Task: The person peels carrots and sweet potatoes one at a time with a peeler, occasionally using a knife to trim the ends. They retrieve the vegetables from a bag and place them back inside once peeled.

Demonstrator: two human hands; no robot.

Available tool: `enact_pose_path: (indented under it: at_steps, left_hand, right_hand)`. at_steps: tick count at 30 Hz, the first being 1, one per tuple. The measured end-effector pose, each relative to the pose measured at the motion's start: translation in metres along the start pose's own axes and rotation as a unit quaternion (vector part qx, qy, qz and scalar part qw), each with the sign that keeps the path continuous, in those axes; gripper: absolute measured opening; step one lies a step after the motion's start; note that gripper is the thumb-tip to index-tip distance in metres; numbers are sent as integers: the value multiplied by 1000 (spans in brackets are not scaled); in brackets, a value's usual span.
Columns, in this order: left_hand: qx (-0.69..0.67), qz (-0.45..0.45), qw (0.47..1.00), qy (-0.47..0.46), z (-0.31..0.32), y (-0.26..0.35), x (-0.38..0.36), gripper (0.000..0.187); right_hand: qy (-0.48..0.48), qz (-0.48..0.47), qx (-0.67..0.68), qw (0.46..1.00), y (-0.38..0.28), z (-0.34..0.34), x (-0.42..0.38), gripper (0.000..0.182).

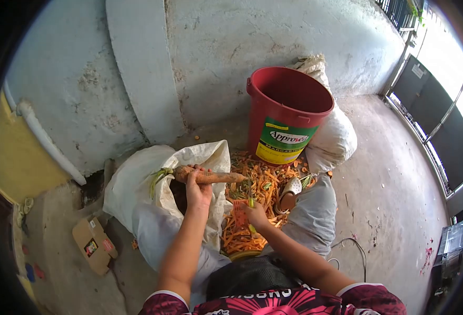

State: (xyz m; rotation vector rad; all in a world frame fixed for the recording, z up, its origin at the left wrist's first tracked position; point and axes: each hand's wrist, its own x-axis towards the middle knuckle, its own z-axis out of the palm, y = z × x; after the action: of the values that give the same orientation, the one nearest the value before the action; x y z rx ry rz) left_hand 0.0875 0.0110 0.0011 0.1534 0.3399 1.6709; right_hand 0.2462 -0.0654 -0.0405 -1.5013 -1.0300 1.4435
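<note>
My left hand (199, 191) is wrapped round the thick end of a carrot (221, 178), which lies level with its green stem end (160, 176) to the left and its tip to the right. Brownish skin covers the carrot. Closed on the yellow-green handle of a peeler (251, 201), my right hand (256, 214) is just below the carrot's tip. The peeler's head is too small to make out clearly. Below the hands, a heap of orange carrot peelings (242, 242) covers the floor. An open white sack (137, 176) stands under the carrot's stem end.
A red bucket (289, 118) with a green and yellow label stands beyond the peelings. Behind it leans a full white sack (331, 136). A flattened cardboard box (95, 245) lies at left, and a black cable (360, 247) at right. A wall (215, 63) rises behind.
</note>
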Motion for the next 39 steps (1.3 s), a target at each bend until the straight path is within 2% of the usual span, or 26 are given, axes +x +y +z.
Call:
enact_pose_path:
  at_steps: [7,10,11,14,15,17,18,19,20,21,22,23,24,25,28,30,32,34,38,39]
  left_hand:
    - [-23,-60,998,-2,-7,-7,-7,18]
    - [-30,-110,993,-19,-12,-12,-10,20]
    - [-9,-83,996,-28,-12,-13,-13,20]
    - [22,-85,996,19,-4,-9,-12,23]
    - [-17,-85,996,-2,1,-6,-11,21]
    - [-87,-88,991,-46,9,7,-6,19]
    - [17,-99,994,-46,4,12,1,18]
    - [118,-108,986,-43,-7,13,10,17]
    - [217,-119,968,-38,-19,14,15,16]
    - [359,-116,925,-40,-30,14,19,15]
    - [533,-81,838,-78,-35,13,19,17]
    - [686,-41,717,-116,-39,11,19,20]
    - [810,2,568,-150,-32,9,15,22]
    - [884,-67,439,-149,-18,7,10,34]
    - [923,-57,331,-189,-19,-3,-1,39]
    - [926,-63,318,-194,-18,-10,-5,39]
    - [932,-93,295,-189,-5,-15,-11,39]
    - [925,-91,305,-207,0,-16,-18,40]
    - [911,-62,332,-238,-7,-25,-22,40]
    - [906,-52,344,-240,-10,-26,-24,42]
  right_hand:
    - [42,-32,35,998,17,2,24,17]
    - [68,-6,137,988,-6,6,14,18]
    - [80,-54,84,992,24,4,31,20]
    - [49,115,-33,992,21,5,15,26]
    - [7,188,40,981,88,-4,45,31]
    - [55,193,-1,980,126,-3,50,30]
    - [77,194,-25,978,131,-3,52,30]
    - [65,193,-108,973,97,-8,46,29]
    - [86,191,-85,974,65,-13,41,29]
    - [109,188,-60,974,41,-19,39,28]
    - [111,150,-76,979,24,-27,38,25]
    - [116,111,-90,983,11,-36,37,22]
    - [121,72,-105,984,5,-45,37,20]
    - [88,46,-132,986,7,-52,40,20]
    - [16,-9,-231,973,9,-60,36,23]
    - [2,-25,-321,947,-10,-48,15,28]
    - [-6,-49,-300,953,-3,-40,8,27]
    - [-30,-39,-275,960,11,-36,14,22]
    - [-25,-29,-345,938,13,-33,18,24]
    - [-18,-31,-327,944,16,-33,18,25]
